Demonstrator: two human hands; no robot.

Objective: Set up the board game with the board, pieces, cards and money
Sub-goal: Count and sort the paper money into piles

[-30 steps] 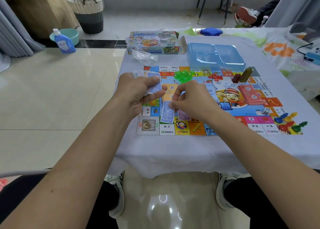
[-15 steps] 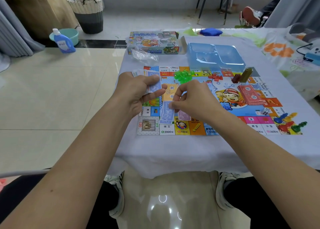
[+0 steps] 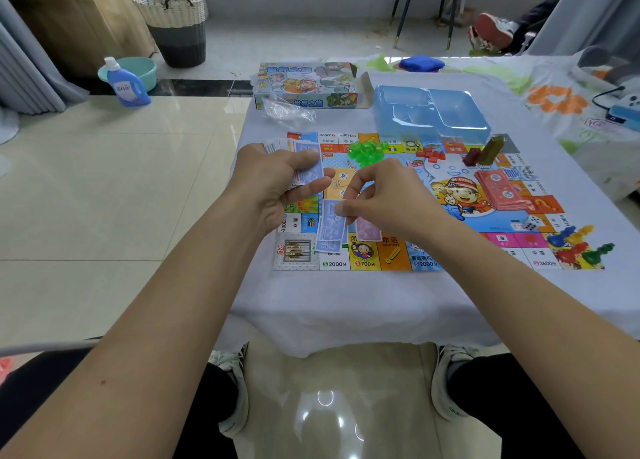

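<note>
Left hand (image 3: 277, 184): grips a fanned wad of money (image 3: 306, 167) above the board (image 3: 450, 195).
Right hand (image 3: 384, 198): pinches one blue note (image 3: 330, 228) onto its pile.
Risk: loose notes may slide, mixing with the purple pile (image 3: 367, 230).

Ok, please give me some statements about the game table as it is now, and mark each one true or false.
1. The left hand holds a stack of paper money. True.
2. The green houses lie inside the blue tray. False: they lie in a heap on the board; the tray looks empty.
3. The right hand pinches a blue note over the board's near edge. True.
4. The red cards are in the left hand. False: they lie stacked on the board, right of the cartoon figure.
5. The game box stands at the table's far side. True.
</note>
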